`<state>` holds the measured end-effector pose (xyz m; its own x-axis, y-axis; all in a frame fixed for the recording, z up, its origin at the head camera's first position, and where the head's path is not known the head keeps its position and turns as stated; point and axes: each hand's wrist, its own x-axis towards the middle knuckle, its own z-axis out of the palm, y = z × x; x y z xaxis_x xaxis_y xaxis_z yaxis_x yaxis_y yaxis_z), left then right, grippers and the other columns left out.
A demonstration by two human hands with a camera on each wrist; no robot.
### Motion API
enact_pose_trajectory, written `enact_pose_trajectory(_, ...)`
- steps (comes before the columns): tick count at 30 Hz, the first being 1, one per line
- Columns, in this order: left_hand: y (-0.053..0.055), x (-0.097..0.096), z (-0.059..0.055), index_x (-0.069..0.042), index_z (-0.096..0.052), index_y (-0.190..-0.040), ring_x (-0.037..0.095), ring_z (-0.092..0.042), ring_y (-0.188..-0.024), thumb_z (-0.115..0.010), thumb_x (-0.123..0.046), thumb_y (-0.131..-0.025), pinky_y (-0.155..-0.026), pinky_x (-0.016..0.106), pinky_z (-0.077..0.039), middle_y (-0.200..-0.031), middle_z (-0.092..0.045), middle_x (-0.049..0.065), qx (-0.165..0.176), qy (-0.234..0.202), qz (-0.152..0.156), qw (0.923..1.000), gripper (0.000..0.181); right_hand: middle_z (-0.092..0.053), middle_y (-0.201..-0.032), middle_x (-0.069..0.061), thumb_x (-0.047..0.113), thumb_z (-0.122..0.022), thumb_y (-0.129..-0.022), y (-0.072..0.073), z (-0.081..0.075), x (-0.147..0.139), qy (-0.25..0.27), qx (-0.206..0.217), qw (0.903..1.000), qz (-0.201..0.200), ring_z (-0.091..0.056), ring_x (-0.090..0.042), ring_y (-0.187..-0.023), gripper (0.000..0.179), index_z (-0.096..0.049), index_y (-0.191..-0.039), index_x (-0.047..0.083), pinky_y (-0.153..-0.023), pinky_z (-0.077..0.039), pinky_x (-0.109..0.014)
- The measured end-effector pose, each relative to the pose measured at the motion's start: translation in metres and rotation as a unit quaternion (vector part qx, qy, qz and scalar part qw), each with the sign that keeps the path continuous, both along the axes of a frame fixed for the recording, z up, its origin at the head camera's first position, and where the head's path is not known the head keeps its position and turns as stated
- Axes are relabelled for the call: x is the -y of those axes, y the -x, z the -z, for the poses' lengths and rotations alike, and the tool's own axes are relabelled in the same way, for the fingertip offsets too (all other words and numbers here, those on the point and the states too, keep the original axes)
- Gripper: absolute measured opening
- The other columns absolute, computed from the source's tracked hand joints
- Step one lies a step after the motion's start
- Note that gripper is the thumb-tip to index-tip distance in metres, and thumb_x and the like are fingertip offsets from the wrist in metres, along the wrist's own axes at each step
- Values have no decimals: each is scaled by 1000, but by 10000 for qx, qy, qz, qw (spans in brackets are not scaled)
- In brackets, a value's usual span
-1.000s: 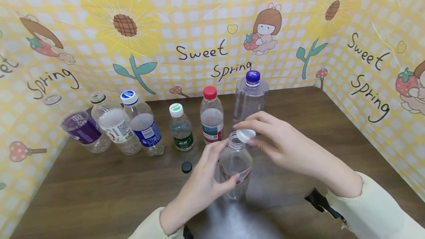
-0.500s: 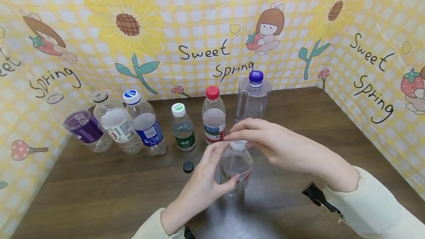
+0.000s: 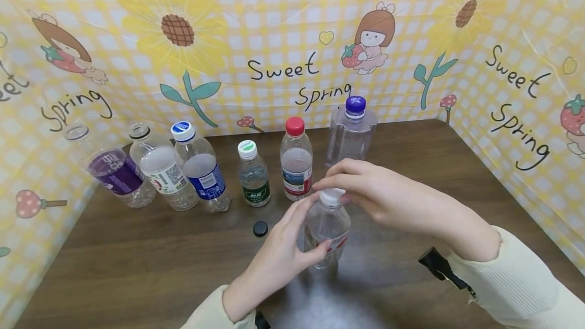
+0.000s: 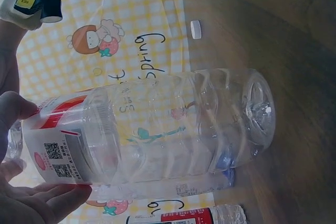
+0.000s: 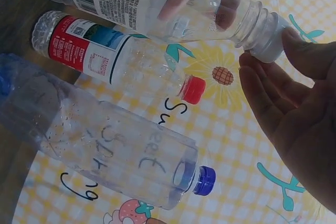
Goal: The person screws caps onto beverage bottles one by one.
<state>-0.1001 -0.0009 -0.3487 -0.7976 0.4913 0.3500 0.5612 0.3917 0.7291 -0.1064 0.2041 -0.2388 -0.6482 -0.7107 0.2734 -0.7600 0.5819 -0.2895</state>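
Note:
My left hand (image 3: pixel 285 250) grips a clear plastic bottle (image 3: pixel 325 222) around its upper body and label. It stands upright at the front middle of the table, and looks drained in the left wrist view. A white bottle cap (image 3: pixel 331 197) sits over its mouth. My right hand (image 3: pixel 386 194) pinches that cap between thumb and fingers, plain in the right wrist view, where the cap (image 5: pixel 270 38) covers the top of the neck threads. Whether it is fully seated cannot be told. Fingers hide part of the cap in the head view.
Behind stand a red-capped bottle (image 3: pixel 296 164), a large blue-capped bottle (image 3: pixel 349 136) and a small green-labelled bottle (image 3: pixel 254 182). Farther left are a blue-labelled bottle (image 3: pixel 203 176) and two uncapped ones. A black cap (image 3: pixel 260 228) lies on the table; another white cap (image 4: pixel 196 29) shows in the left wrist view.
The white cap, held tilted beside the open mouth a second ago, now sits over it. My right hand moved slightly left with it; my left hand kept its grip on the bottle.

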Motion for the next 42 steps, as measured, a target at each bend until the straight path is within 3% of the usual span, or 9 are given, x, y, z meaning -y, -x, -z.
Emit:
enact_pose_trajectory(5, 0, 0, -1, -13, -40, -141, 18, -55, -119, -76, -18, -80, -99, 40, -50, -137, -50, 4, 67, -9, 17, 10000, 72, -62, -108, 3, 10, -64, -90, -1, -2, 2, -35, -5, 9996, 268, -58, -9, -100, 29, -64, -118, 14, -86, -53, -31)
enact_pose_trajectory(10, 0, 0, 0, -14, -40, -141, 16, -55, -119, -77, -17, -79, -99, 41, -50, -137, -50, 4, 60, -120, 48, 9999, 72, -60, -96, 6, 24, -70, -86, -3, -1, 6, -32, -77, 9968, 791, -55, -7, -88, 24, -65, -107, 14, -77, -51, -28)
enact_pose_trajectory(18, 0, 0, 0, -14, -37, -143, 18, -55, -121, -77, -16, -80, -99, 40, -50, -138, -49, 6, -5, -40, 112, 9999, 74, -58, -86, 4, 45, -73, -76, -6, -1, 17, -261, 118, 9856, 1669, -52, -7, -79, 41, -59, -98, 13, -67, -48, -25)
enact_pose_trajectory(20, 0, 1, 0, -14, -36, -143, 19, -55, -121, -76, -17, -80, -99, 41, -50, -139, -48, 6, 37, -30, 118, 9999, 75, -61, -94, 3, 47, -72, -76, -6, -3, 15, -294, 274, 9863, 1601, -55, -8, -85, 47, -60, -105, 13, -73, -51, -27)
enact_pose_trajectory(22, 0, 1, 0, -16, -36, -143, 19, -55, -121, -76, -17, -80, -99, 41, -50, -138, -48, 5, 90, -33, 117, 9999, 75, -63, -107, 2, 43, -71, -80, -5, -4, 12, -285, 428, 9904, 1286, -58, -11, -98, 50, -59, -117, 12, -84, -52, -32)
enact_pose_trajectory(25, 1, 1, 0, -16, -37, -142, 19, -55, -120, -76, -17, -80, -99, 41, -51, -138, -48, 5, 78, -26, 128, 9999, 73, -58, -129, 1, 22, -68, -88, -3, -8, 5, -235, 609, 9965, 524, -54, -16, -119, 48, -53, -132, 12, -99, -48, -40)
enact_pose_trajectory(29, 1, 0, 0, -14, -38, -142, 18, -55, -120, -76, -18, -80, -99, 40, -51, -138, -49, 5, -35, 10, 103, 9999, 72, -51, -141, 2, -7, -60, -86, -2, -12, 0, -342, 675, 9971, -91, -49, -19, -130, 58, -49, -137, 16, -104, -45, -44)
enact_pose_trajectory(42, 5, 5, 1, -10, -38, -142, 20, -55, -121, -76, -17, -80, -99, 40, -50, -138, -50, 8, -132, 11, 304, 9995, 72, -62, -125, 4, -12, -57, -86, 4, -9, -1, -201, 323, 9987, -329, -58, -17, -118, 47, -61, -124, 15, -97, -50, -38)
